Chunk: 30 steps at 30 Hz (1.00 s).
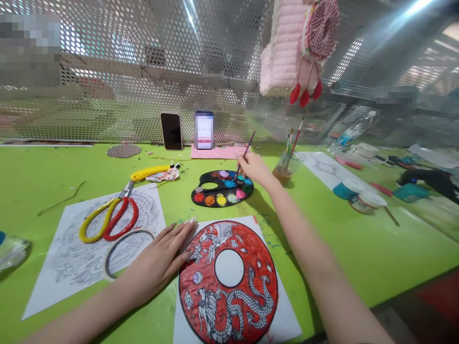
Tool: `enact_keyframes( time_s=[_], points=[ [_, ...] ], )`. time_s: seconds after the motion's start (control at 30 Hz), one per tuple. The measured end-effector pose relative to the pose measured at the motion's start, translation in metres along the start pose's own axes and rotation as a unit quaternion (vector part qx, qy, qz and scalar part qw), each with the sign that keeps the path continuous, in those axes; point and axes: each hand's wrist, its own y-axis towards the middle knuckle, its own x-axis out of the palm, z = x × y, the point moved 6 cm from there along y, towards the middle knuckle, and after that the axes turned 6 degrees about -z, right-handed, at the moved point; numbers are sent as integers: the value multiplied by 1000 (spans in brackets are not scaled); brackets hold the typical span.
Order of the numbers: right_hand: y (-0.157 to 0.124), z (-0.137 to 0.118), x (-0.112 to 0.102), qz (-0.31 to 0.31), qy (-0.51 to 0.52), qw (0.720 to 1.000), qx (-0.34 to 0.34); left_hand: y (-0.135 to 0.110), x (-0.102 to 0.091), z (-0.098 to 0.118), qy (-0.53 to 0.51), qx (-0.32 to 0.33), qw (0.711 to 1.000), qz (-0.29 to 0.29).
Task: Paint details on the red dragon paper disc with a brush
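Observation:
My right hand [255, 168] is closed around a thin dark paintbrush [250, 143]. The brush tip is down at the blue paint on a black oval palette [225, 190], whose wells hold several colours. In front of me lies a white sheet with a round picture [258, 258] of a phoenix and a dragon. Its background is painted red, a small ball is purple, and the centre circle is white. My left hand [167, 255] rests flat at the picture's upper left edge, fingers stretched out and holding nothing.
Scissors [125, 210] and a tape ring [109, 255] lie on another line drawing [53, 286] at left. A cup of murky water [283, 174] with brushes stands behind my right wrist. Paint jars [366, 201] sit at right. Two phones [171, 131] lean against the perforated metal screen [118, 102].

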Motion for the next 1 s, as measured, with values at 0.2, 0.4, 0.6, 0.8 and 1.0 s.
enact_keyframes(
  time_s=[0.2,0.4,0.6,0.8,1.0],
  points=[
    [6,10,10,-14,4,1000,14,2,0,2,2,4,1000,-7],
    [8,14,16,-33,13,999,39,1,1,0,-2,-6,1000,-11],
    [8,14,16,-38,23,998,42,0,2,0,-7,-18,1000,-15],
    [8,14,17,-29,42,998,36,-1,1,1,-7,-18,1000,-15],
    [3,5,-6,23,96,995,15,0,4,-1,-20,-19,1000,-16]
  ],
)
